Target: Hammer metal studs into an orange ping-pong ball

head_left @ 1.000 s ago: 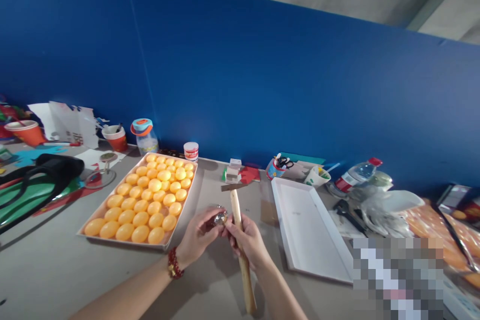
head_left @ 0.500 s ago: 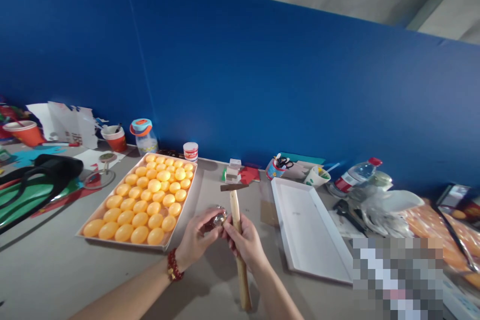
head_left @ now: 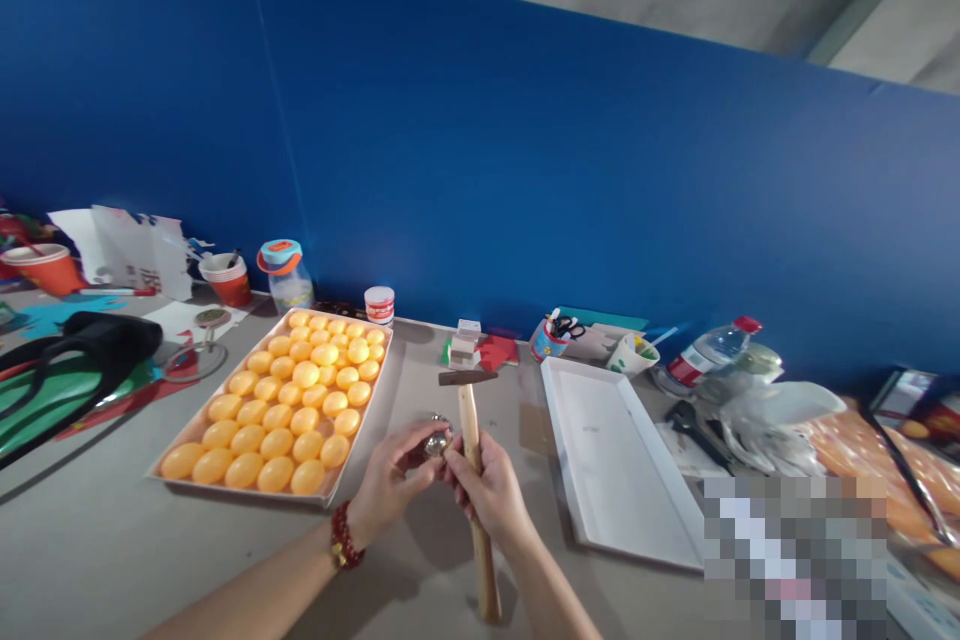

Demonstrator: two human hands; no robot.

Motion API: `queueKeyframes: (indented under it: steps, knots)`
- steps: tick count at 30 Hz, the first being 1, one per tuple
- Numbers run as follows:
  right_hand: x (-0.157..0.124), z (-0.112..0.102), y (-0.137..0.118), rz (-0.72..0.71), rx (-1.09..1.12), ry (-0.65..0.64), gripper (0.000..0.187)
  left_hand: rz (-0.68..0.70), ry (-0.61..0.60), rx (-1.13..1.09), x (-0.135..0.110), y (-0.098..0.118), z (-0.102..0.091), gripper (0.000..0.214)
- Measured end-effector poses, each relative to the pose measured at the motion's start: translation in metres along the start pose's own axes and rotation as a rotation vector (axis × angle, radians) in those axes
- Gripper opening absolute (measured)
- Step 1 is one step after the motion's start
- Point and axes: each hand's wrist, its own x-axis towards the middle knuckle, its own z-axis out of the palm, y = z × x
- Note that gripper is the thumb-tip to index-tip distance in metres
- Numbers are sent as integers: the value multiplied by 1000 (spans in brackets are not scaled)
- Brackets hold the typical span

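Observation:
My left hand point(head_left: 390, 482), with a red bead bracelet at the wrist, pinches a small shiny silver piece point(head_left: 436, 442), rounded like a bell; its exact kind is unclear. Right beside it, my right hand point(head_left: 487, 488) is wrapped round the wooden handle of a hammer point(head_left: 469, 415). The hammer stands nearly upright in view, its dark metal head at the top and its handle end pointing toward me. My right fingertips come close to the silver piece; whether they touch it I cannot tell.
Left of my hands lies a shallow box point(head_left: 328, 498) of orange balls. A white tray point(head_left: 630, 480) lies to the right. Behind stand a jar point(head_left: 379, 304), a pen cup point(head_left: 550, 338) and a bottle point(head_left: 709, 357). Black scissors-like handles point(head_left: 90, 360) lie far left.
Both hands keep their hold, and the hammer stays almost in place. My right thumb has drawn slightly back, and more of the silver piece shows. The view has shifted slightly.

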Motion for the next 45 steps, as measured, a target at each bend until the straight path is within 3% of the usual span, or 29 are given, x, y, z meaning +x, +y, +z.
queueKeyframes:
  steps: [9,15,21,25,31,45]
  knots:
    - [-2,1,-8,-23,-106,38,24,-30,14,-31,0,-2,2,36]
    - [-1,-1,-7,15,-24,42,31,-26,11,-74,-3,-4,4,36]
    - [1,-9,-5,55,130,-24,33,-119,-12,-428,0,-6,13,38]
    - [1,-12,-5,36,137,-31,34,-149,-31,-530,4,-2,12,35]
    - [-4,-7,-11,-30,98,-48,40,-153,-35,-578,4,2,10,32]
    - [-5,-4,-7,13,109,-44,40,-131,-62,-637,2,3,10,28]
